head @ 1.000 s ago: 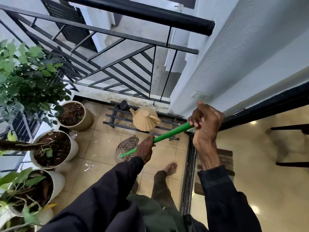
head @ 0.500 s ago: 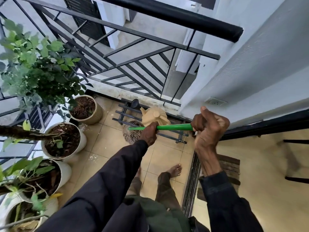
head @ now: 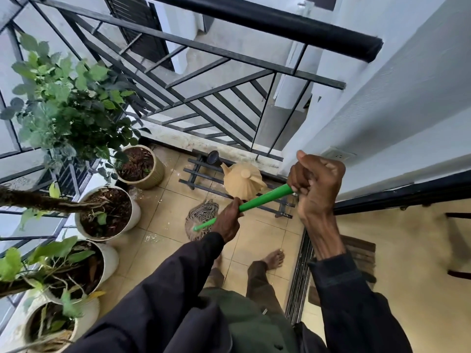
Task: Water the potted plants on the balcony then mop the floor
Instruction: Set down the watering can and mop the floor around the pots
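Observation:
A mop with a green handle [head: 265, 199] slants down to its stringy head [head: 201, 216], which lies on the wet beige floor tiles [head: 163, 220]. My left hand [head: 228, 219] grips the handle low down. My right hand [head: 314, 183] grips its top end, fingers curled round it. A tan watering can [head: 240, 180] stands on a low black rack [head: 196, 174] beyond the mop head. Several potted plants line the left side, among them a beige ribbed pot [head: 142, 166] and a white pot [head: 107, 212].
A black metal railing [head: 229, 57] closes the balcony ahead and to the left. A white wall with a socket [head: 337, 154] stands on the right, above a sliding door track [head: 299, 276]. My bare foot [head: 274, 258] is on the tiles below the mop head.
The mop head has come back toward me from under the watering can, and the handle now slants down to the left. Both hands keep their grip.

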